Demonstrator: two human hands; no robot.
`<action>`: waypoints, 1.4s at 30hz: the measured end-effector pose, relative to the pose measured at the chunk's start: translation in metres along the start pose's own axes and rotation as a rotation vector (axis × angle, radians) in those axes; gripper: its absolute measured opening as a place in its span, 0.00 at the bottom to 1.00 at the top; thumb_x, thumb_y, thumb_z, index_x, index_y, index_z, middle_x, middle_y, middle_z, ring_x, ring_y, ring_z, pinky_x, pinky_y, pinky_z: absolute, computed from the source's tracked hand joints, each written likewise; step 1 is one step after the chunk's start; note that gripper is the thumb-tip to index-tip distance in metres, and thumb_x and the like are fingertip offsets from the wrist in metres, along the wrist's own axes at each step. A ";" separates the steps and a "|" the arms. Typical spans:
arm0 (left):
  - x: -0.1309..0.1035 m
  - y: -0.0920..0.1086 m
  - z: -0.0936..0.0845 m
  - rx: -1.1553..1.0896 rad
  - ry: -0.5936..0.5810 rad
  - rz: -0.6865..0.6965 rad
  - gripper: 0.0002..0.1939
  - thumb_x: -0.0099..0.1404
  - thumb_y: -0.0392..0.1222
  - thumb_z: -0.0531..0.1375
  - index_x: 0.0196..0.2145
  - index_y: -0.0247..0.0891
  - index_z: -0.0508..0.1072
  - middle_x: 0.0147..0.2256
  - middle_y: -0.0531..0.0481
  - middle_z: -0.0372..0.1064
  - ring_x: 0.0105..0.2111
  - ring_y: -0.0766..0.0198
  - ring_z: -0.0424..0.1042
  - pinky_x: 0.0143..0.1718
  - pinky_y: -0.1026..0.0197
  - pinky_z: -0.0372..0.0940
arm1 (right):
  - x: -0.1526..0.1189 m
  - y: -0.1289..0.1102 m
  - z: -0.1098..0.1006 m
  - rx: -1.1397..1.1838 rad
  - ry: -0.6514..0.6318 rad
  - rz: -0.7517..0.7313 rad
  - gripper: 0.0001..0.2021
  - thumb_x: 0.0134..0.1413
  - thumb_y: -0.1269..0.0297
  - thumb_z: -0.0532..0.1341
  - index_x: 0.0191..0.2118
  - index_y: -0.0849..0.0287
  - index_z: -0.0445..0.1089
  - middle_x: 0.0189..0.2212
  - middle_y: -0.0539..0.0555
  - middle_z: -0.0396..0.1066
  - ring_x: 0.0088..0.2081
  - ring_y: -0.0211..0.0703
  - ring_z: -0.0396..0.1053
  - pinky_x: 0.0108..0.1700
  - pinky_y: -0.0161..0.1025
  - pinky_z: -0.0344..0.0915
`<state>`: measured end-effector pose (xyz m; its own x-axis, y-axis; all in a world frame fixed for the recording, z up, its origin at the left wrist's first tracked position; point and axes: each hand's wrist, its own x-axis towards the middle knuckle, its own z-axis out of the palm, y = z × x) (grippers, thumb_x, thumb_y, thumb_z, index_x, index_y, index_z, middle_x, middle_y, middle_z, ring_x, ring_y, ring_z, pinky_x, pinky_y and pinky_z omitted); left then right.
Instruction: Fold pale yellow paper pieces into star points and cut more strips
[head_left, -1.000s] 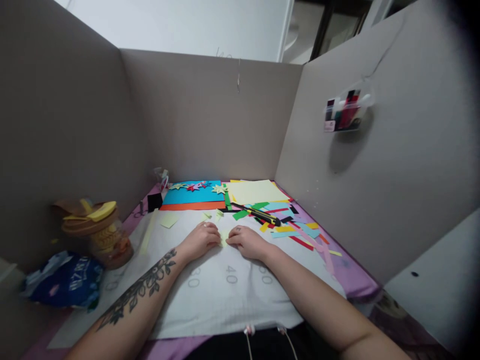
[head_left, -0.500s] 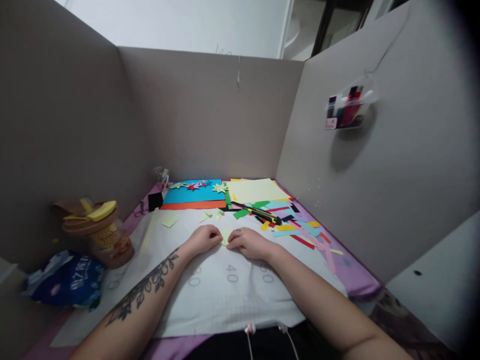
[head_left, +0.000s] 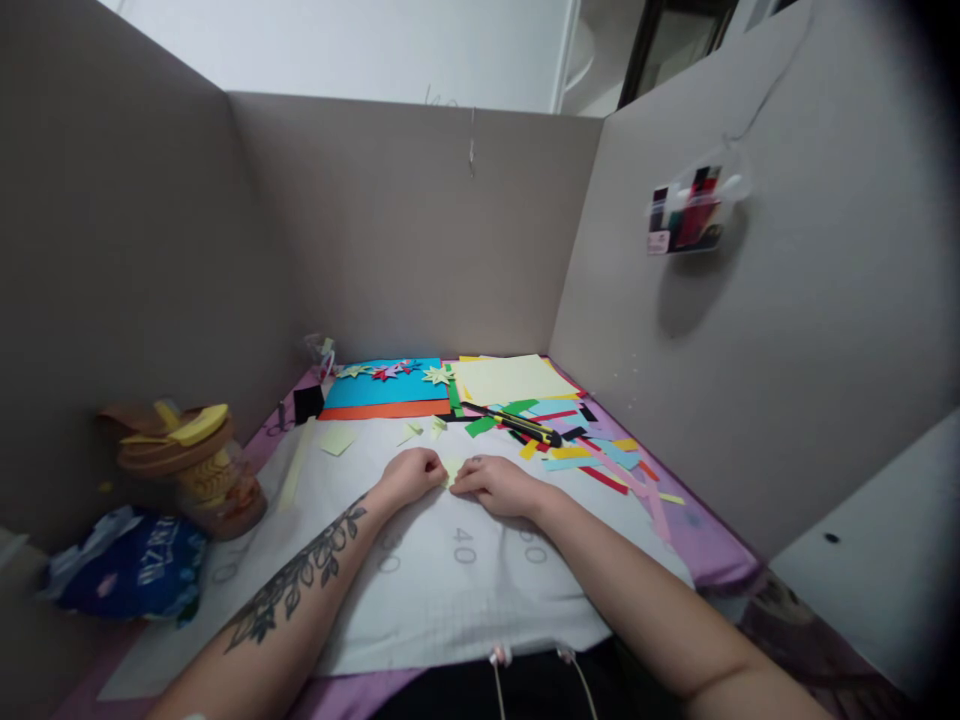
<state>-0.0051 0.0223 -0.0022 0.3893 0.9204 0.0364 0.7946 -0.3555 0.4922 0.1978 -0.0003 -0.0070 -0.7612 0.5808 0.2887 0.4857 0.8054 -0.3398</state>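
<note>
A small piece of pale yellow paper (head_left: 451, 470) lies between my two hands, low over the white sheet. My left hand (head_left: 412, 474) pinches its left side with thumb and forefinger. On the other side, my right hand (head_left: 491, 484) has its fingers pressed together on the paper's right and lower edge. Fingers cover much of the paper, so its exact folds are hidden. Just beyond my hands rest two small folded yellow pieces (head_left: 438, 427). A flat yellow paper square (head_left: 338, 439) sits further left on the white sheet (head_left: 427, 610).
Folded paper stars (head_left: 439, 375) lie on blue paper (head_left: 352, 392) at the back. A yellow-black utility knife (head_left: 521, 426) rests among coloured paper strips (head_left: 600, 478) at right. A lidded cup (head_left: 217, 480) and a blue packet (head_left: 131, 565) stand left. Grey panels (head_left: 420, 230) surround the table.
The view has shifted slightly. My hands stay on the same yellow paper, with the fingertips a little closer together.
</note>
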 end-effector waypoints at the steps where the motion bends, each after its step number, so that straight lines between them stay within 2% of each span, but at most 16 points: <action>1: 0.000 0.001 0.000 0.009 0.002 -0.011 0.10 0.54 0.43 0.55 0.27 0.38 0.75 0.27 0.50 0.73 0.28 0.63 0.68 0.26 0.65 0.55 | 0.000 0.000 0.000 0.000 0.000 0.002 0.18 0.50 0.78 0.54 0.42 0.54 0.75 0.41 0.53 0.74 0.43 0.41 0.69 0.46 0.36 0.63; 12: -0.003 0.010 0.000 0.066 0.036 -0.075 0.08 0.54 0.43 0.56 0.26 0.38 0.73 0.27 0.49 0.73 0.28 0.62 0.69 0.25 0.64 0.53 | 0.002 -0.002 0.003 -0.037 -0.031 0.024 0.19 0.50 0.78 0.54 0.44 0.54 0.74 0.39 0.55 0.70 0.42 0.42 0.65 0.45 0.37 0.62; 19: -0.001 -0.007 0.000 -0.023 0.082 -0.013 0.04 0.53 0.38 0.57 0.29 0.38 0.68 0.26 0.53 0.69 0.27 0.65 0.66 0.26 0.65 0.54 | 0.006 -0.010 0.005 -0.113 -0.037 0.046 0.14 0.57 0.65 0.56 0.47 0.53 0.72 0.39 0.55 0.66 0.41 0.44 0.62 0.44 0.40 0.59; 24: 0.001 -0.021 0.002 -0.126 0.131 0.015 0.07 0.50 0.31 0.56 0.29 0.38 0.66 0.26 0.55 0.66 0.26 0.66 0.64 0.27 0.65 0.56 | 0.018 -0.015 0.009 -0.166 -0.078 0.107 0.15 0.56 0.59 0.58 0.49 0.50 0.70 0.38 0.55 0.64 0.42 0.46 0.59 0.43 0.41 0.57; 30: -0.002 -0.021 0.002 -0.208 0.182 -0.004 0.04 0.56 0.33 0.52 0.30 0.38 0.66 0.27 0.54 0.67 0.28 0.66 0.65 0.30 0.64 0.58 | 0.031 -0.016 0.018 -0.173 -0.087 0.176 0.15 0.55 0.55 0.58 0.48 0.51 0.70 0.37 0.57 0.64 0.41 0.49 0.59 0.43 0.44 0.57; 34: -0.005 -0.016 -0.002 -0.160 0.178 0.007 0.06 0.60 0.36 0.50 0.30 0.38 0.66 0.28 0.52 0.68 0.29 0.64 0.66 0.31 0.63 0.58 | 0.026 -0.002 0.018 0.057 0.024 0.161 0.16 0.56 0.63 0.57 0.50 0.54 0.68 0.37 0.55 0.68 0.41 0.45 0.62 0.46 0.42 0.58; 37: -0.009 -0.011 -0.003 -0.094 0.186 0.059 0.06 0.61 0.39 0.51 0.31 0.38 0.67 0.30 0.50 0.67 0.31 0.62 0.66 0.32 0.62 0.59 | 0.016 0.009 0.013 0.306 0.139 0.254 0.18 0.54 0.75 0.51 0.49 0.59 0.67 0.33 0.52 0.71 0.36 0.39 0.66 0.42 0.36 0.61; 39: -0.012 -0.009 -0.002 -0.051 0.201 0.117 0.06 0.61 0.40 0.52 0.32 0.38 0.68 0.31 0.49 0.67 0.33 0.61 0.66 0.33 0.61 0.60 | 0.011 0.014 0.011 0.337 0.187 0.266 0.18 0.49 0.80 0.51 0.44 0.60 0.69 0.31 0.51 0.71 0.34 0.38 0.67 0.40 0.35 0.62; 42: -0.015 -0.006 -0.001 -0.006 0.242 0.174 0.06 0.59 0.39 0.54 0.34 0.38 0.69 0.34 0.48 0.66 0.35 0.60 0.66 0.36 0.60 0.61 | 0.010 0.016 0.009 0.239 0.243 0.144 0.17 0.40 0.84 0.52 0.33 0.60 0.71 0.31 0.51 0.70 0.37 0.39 0.66 0.43 0.37 0.62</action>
<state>-0.0158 0.0105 -0.0050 0.3968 0.8579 0.3263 0.7227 -0.5112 0.4651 0.1943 0.0169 -0.0178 -0.5540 0.7205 0.4170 0.4443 0.6795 -0.5839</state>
